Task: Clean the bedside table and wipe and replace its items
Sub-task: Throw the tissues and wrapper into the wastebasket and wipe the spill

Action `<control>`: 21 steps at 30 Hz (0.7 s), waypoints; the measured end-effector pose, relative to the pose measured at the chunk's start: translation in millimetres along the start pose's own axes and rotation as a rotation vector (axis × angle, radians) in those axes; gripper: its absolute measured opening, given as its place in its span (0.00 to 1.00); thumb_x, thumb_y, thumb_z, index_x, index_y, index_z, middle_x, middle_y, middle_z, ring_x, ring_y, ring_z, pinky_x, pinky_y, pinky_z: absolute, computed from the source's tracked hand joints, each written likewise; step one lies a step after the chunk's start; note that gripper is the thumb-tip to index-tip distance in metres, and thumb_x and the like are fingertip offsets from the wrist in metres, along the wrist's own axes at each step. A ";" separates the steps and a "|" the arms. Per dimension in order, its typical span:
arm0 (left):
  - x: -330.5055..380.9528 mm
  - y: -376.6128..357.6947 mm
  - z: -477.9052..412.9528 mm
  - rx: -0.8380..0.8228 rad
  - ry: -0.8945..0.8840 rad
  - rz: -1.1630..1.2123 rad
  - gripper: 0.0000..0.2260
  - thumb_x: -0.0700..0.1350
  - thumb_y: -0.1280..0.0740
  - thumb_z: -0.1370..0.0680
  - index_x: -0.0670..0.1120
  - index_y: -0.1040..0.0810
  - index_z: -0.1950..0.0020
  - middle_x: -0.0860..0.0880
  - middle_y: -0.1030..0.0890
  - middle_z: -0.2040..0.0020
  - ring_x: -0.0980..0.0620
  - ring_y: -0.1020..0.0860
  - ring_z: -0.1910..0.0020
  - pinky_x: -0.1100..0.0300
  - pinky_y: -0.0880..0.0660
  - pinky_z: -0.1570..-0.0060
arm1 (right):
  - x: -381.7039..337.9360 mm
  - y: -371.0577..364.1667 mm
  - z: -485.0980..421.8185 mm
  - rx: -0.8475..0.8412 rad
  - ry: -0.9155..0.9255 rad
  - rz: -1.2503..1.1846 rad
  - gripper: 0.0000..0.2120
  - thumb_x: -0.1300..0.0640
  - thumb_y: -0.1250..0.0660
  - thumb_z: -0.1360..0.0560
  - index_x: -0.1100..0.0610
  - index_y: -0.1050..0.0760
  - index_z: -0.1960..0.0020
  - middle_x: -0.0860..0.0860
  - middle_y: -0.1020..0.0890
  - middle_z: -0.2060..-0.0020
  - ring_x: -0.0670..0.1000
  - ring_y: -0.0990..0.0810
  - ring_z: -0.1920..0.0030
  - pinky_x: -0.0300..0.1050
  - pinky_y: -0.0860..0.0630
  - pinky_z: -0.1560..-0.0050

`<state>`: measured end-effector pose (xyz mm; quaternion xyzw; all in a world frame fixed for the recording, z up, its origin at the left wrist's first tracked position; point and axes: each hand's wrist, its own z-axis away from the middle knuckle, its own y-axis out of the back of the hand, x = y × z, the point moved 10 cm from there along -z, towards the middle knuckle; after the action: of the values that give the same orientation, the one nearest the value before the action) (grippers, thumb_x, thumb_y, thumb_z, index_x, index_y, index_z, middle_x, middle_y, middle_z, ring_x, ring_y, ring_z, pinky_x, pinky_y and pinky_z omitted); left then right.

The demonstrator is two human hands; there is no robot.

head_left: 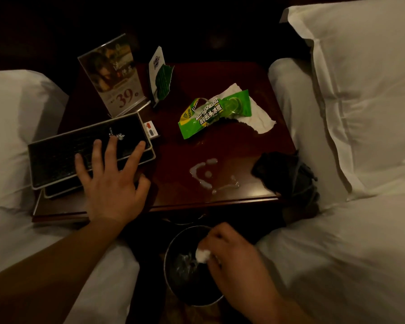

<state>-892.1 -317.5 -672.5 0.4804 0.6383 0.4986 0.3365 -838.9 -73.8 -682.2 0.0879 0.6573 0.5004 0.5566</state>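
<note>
Dark red-brown wood: bedside table (220, 146), set between two white beds. Light is dim.

Head view.
- Left hand (112, 181): flat with fingers spread, resting on the black folder (80, 148) at the table's near-left corner. It grips nothing.
- Right hand (232, 258): below the table's front edge, over the open bin (173, 265). Its curled fingers pinch a small white wad (202, 255).
- Green wrapper (211, 113): mid-table toward the back, lying partly on a white tissue (255, 113) that sticks out to its right.
- Milky spill (208, 176): streaks on the wood between the wrapper and the front edge.
- Dark cloth (281, 171): near-right corner.

Relation for the next pick (judgement): the wrapper lies straight ahead of the right hand, past the front edge and the spill. The left hand is about as near, down-left of the wrapper, but it is busy on the folder. So the right hand is the likelier one, once it has let go of the wad.

The wrapper's long axis runs near-left to far-right. Its crumpled end points near-left and its flat end far-right. The torn end is probably the near one, but the light is too poor to be sure.
</note>
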 end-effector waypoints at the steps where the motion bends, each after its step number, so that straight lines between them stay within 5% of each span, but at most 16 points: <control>1: 0.2 0.1 -0.3 -0.001 0.002 0.005 0.29 0.57 0.44 0.24 0.61 0.40 0.22 0.41 0.41 0.22 0.38 0.48 0.21 0.31 0.55 0.26 | 9.3 -19.9 -0.1 -0.053 -0.028 0.014 0.14 0.65 0.35 0.28 0.50 0.19 0.47 0.48 0.23 0.49 0.47 0.21 0.53 0.34 0.26 0.52; 6: 2.8 -0.8 -0.2 -0.001 -0.002 0.004 0.29 0.57 0.44 0.24 0.61 0.41 0.22 0.41 0.41 0.22 0.38 0.48 0.21 0.31 0.55 0.27 | 54.7 -96.5 -4.1 -0.266 -0.145 0.056 0.21 0.64 0.40 0.24 0.49 0.24 0.35 0.51 0.27 0.39 0.52 0.22 0.44 0.39 0.27 0.43; 11: -1.8 -2.5 1.7 0.008 -0.008 -0.019 0.29 0.57 0.44 0.24 0.61 0.41 0.22 0.41 0.40 0.22 0.38 0.47 0.21 0.30 0.53 0.27 | 71.5 -120.5 -8.6 -0.308 -0.197 0.026 0.21 0.64 0.39 0.24 0.49 0.25 0.35 0.51 0.27 0.36 0.52 0.22 0.42 0.39 0.27 0.39; 15: -0.2 -3.8 3.2 0.004 -0.008 -0.009 0.29 0.56 0.44 0.24 0.61 0.41 0.22 0.41 0.40 0.22 0.37 0.47 0.21 0.31 0.54 0.27 | 56.2 -91.0 -11.1 -0.197 -0.143 0.014 0.19 0.62 0.38 0.24 0.49 0.24 0.35 0.49 0.26 0.38 0.49 0.23 0.41 0.36 0.28 0.40; 21: -3.1 -4.6 12.0 -0.002 -0.013 -0.015 0.29 0.57 0.45 0.24 0.61 0.41 0.22 0.41 0.40 0.22 0.37 0.47 0.21 0.32 0.55 0.26 | -1.4 29.2 -46.2 0.114 0.014 0.027 0.14 0.56 0.32 0.26 0.46 0.23 0.41 0.43 0.23 0.50 0.41 0.25 0.53 0.29 0.29 0.53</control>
<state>-881.5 -316.8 -680.5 0.4784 0.6391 0.4937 0.3449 -889.1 -86.5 -664.8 0.1251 0.6874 0.4701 0.5393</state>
